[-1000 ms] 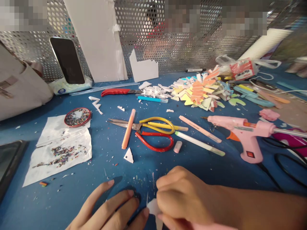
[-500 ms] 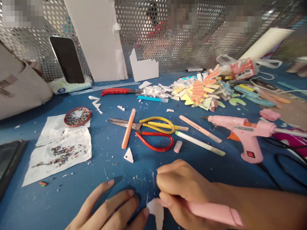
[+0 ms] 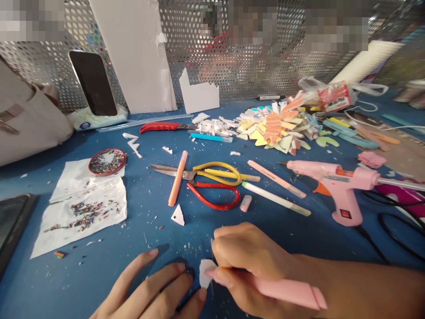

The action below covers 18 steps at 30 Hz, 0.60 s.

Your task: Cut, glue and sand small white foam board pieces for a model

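Note:
My right hand (image 3: 249, 261) is closed around a pink marker (image 3: 288, 290), its tip touching a small white cut-out piece (image 3: 206, 270) on the blue table. Spread on the tabletop, my left hand (image 3: 156, 288) has its fingers apart, and one fingertip rests at the lower edge of that piece. Just beyond the hands lie a pink marker cap (image 3: 245, 203) and a white triangular scrap (image 3: 178, 215) with a dark dot. Scissors (image 3: 212, 184) with yellow and red handles lie farther back, an orange marker (image 3: 178, 179) across their blades.
A pink glue gun (image 3: 335, 181) with its cord lies at right. Behind are a heap of coloured scraps (image 3: 275, 124), a red-handled knife (image 3: 161, 127) and a propped phone (image 3: 93, 84). At left, a round dish of beads (image 3: 107, 161) sits on white paper (image 3: 66, 186).
The white piece has turned and shifted slightly up and left, and now lies against my left fingertip differently. My right hand with the pink marker has moved a little left.

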Each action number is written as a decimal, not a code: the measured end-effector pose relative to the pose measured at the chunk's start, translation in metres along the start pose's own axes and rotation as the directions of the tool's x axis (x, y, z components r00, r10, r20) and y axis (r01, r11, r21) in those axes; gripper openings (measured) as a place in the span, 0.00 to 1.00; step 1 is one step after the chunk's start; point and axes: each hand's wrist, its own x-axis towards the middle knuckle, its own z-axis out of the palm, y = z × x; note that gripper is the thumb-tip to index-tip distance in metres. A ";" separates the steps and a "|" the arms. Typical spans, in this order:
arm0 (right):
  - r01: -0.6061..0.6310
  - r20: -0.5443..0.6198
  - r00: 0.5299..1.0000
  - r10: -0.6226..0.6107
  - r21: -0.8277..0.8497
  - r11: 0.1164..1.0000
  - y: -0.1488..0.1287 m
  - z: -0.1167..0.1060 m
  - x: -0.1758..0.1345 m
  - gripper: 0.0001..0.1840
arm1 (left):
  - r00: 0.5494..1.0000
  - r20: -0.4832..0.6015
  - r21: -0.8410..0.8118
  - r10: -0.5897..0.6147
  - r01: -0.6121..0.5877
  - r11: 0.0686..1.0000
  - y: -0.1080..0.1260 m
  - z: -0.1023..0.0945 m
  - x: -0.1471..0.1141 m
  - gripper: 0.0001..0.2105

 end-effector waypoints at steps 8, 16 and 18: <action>-0.183 0.065 0.983 0.172 0.287 0.940 0.002 -0.002 0.002 0.15 | 1.000 -0.005 -0.007 -0.016 0.016 1.000 0.002 0.001 -0.001 0.19; -0.238 0.115 0.971 0.210 0.354 0.904 0.000 -0.005 0.004 0.24 | 1.000 -0.012 -0.003 -0.001 0.001 1.000 0.000 0.001 0.001 0.18; -0.233 0.117 0.971 0.206 0.320 0.918 0.000 -0.005 0.004 0.28 | 1.000 -0.010 -0.001 -0.004 0.004 1.000 0.000 0.001 0.001 0.20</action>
